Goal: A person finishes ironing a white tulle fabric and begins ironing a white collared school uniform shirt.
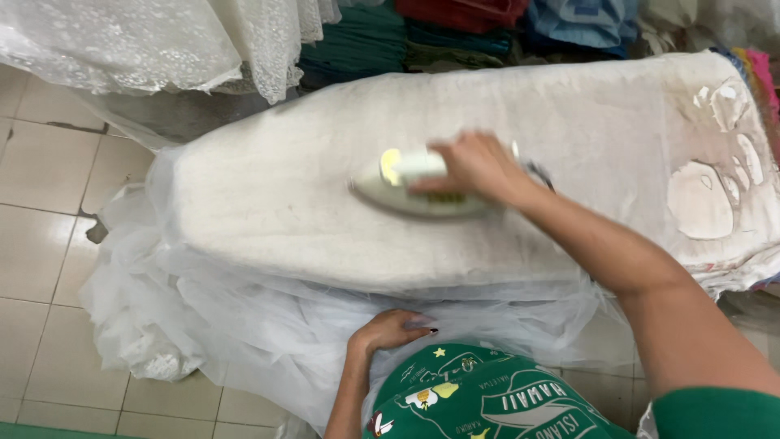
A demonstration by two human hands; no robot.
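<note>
Both of my hands are in view from the head camera. My right hand [475,167] is stretched out over the board, its fingers curled tight around the handle of a white and pale-yellow electric clothes iron [410,185], which sits flat on the middle of the long padded ironing board with its off-white cloth cover [276,195]; the iron is blurred, so I cannot make out its finer parts. A thin sheer white tulle fabric [244,325] lies over the board and spills down its near side in a soft heap onto the beige tiled floor [41,244]. My left hand [390,329] rests low, close to my body, fingers loosely bent and lying on that hanging tulle; I cannot tell whether they actually pinch it or only press it. Toward the right end of the board the cover shows worn, torn patches [703,199]. Beyond the far edge sit folded fabrics in green, red and blue [455,28], and white lace cloth [162,41] hangs at the upper left. My green printed garment [479,394] fills the bottom of the view.
</note>
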